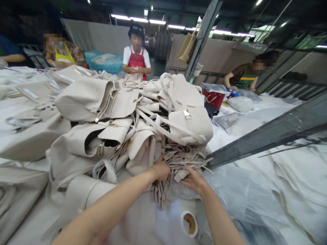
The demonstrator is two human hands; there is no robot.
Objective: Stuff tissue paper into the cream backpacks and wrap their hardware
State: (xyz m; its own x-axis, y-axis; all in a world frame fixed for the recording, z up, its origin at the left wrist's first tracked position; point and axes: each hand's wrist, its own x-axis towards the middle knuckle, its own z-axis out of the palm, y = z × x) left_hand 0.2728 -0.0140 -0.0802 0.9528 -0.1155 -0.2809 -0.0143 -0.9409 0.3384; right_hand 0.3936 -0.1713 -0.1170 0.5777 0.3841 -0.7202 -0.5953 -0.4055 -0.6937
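A tangled bundle of thin beige straps (187, 157) lies at the foot of a heap of beige handbags, some of its ends hanging down in front. At the bundle's left side is my left hand (161, 170), closed, with its fingers curled in on the straps and their tips partly hidden. My right hand (195, 180) grips several strap ends from the right, thumb on top and fingers below. Just above the straps rests a flap handbag (191, 124) with a gold clasp. Another handbag (141, 149) lies beside my left hand.
A roll of tape (189, 224) stands between my forearms. A grey metal beam (265, 132) slants in from the right, over plastic sheeting (237, 190). More handbags (81, 98) are piled on the left. Several people work behind the heap, one in a red apron (136, 61).
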